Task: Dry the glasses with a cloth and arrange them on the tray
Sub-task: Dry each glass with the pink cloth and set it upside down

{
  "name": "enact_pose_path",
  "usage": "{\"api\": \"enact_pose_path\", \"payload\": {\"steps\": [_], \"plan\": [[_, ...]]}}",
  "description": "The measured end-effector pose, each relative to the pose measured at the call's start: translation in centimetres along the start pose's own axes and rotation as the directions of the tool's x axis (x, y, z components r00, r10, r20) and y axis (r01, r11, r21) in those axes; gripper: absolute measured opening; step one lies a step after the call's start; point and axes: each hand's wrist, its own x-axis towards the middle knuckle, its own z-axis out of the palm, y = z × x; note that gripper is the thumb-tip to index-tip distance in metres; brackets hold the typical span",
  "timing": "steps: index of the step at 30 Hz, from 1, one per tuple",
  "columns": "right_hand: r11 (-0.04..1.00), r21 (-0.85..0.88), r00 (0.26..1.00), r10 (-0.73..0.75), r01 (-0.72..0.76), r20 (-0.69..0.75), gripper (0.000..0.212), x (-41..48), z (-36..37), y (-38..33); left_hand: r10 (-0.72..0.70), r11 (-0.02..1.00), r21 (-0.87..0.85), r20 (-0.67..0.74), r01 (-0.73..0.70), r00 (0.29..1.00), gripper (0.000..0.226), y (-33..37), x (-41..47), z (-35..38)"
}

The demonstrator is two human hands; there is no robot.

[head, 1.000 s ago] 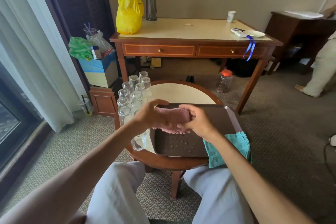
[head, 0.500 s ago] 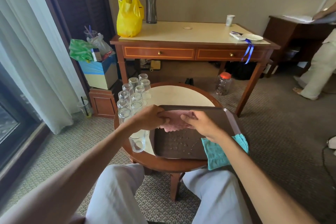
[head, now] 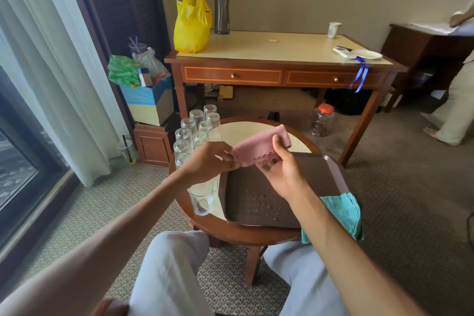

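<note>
Head view | left hand [head: 207, 159], right hand [head: 282, 172]: fingers pinch cloth [head: 261, 145] above tray [head: 323, 174] | risk: left forearm may topple upright glass [head: 202, 199] left of tray

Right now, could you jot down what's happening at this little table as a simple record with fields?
Tray: brown, only water drops on it
Pink cloth: held up between both hands
Left hand: pinches its left edge
Right hand: grips its right side
Glasses: upside down, clustered on round table left of tray
Nearest glass: alone beside tray's left edge
Teal cloth: at tray's near right corner
</note>
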Motion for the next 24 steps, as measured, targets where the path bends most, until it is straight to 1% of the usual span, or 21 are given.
{"api": "enact_pose_path", "payload": {"steps": [2, 4, 6, 8, 10, 13, 15, 17, 20, 22, 24], "plan": [[0.997, 0.081, 0.999, -0.023, 0.020, 0.045, 0.051, 0.1, 0.1, -0.3, -0.002, 0.985, 0.174, -0.025, 0.006, 1.000, 0.037, -1.0, -0.6, -1.0], [0.996, 0.083, 0.999, -0.012, 0.008, 0.052, 0.048, 0.2, 0.3, -0.2, -0.058, 0.948, 0.312, -0.003, 0.056, 0.998, 0.055, -2.5, -1.4, -1.6], [0.995, 0.095, 0.999, 0.038, -0.041, 0.028, 0.048, 0.5, 0.7, 0.6, -0.137, 0.898, 0.424, 0.026, 0.113, 0.990, 0.075, -4.3, -2.3, -1.9], [0.992, 0.082, 0.995, 0.090, -0.092, 0.029, 0.041, 0.6, 1.3, 1.6, -0.230, 0.873, 0.451, 0.048, 0.184, 0.972, 0.093, -5.7, -3.0, -1.8], [0.990, -0.016, 0.990, 0.142, -0.141, 0.021, 0.035, 0.5, 1.9, 2.5, -0.292, 0.866, 0.442, 0.071, 0.232, 0.954, 0.103, -6.9, -3.4, -1.4], [0.953, -0.237, 0.980, 0.197, -0.190, 0.005, 0.038, 0.3, 2.4, 4.1, -0.331, 0.861, 0.429, 0.068, 0.272, 0.941, 0.104, -8.5, -3.7, -0.2], [0.922, -0.349, 0.982, 0.188, -0.168, 0.024, 0.037, 0.5, 2.6, 5.0, -0.334, 0.868, 0.405, 0.042, 0.289, 0.942, 0.100, -9.4, -3.9, 0.8], [0.874, -0.471, 0.985, 0.164, -0.121, 0.052, 0.032, 0.7, 2.5, 5.4, -0.321, 0.889, 0.346, 0.001, 0.301, 0.947, 0.092, -10.1, -4.1, 1.5], [0.796, -0.598, 0.973, 0.199, -0.093, 0.114, 0.026, 0.5, 2.1, 5.4, -0.286, 0.924, 0.247, -0.065, 0.293, 0.956, 0.078, -10.5, -4.3, 2.1], [0.741, -0.666, 0.959, 0.240, -0.082, 0.148, 0.028, 0.4, 1.8, 5.2, -0.253, 0.942, 0.205, -0.084, 0.265, 0.964, 0.072, -10.4, -4.4, 2.2], [0.685, -0.725, 0.939, 0.288, -0.065, 0.188, 0.033, 0.4, 1.8, 5.0, -0.201, 0.965, 0.155, -0.077, 0.210, 0.977, 0.071, -10.0, -4.6, 2.1]]}}
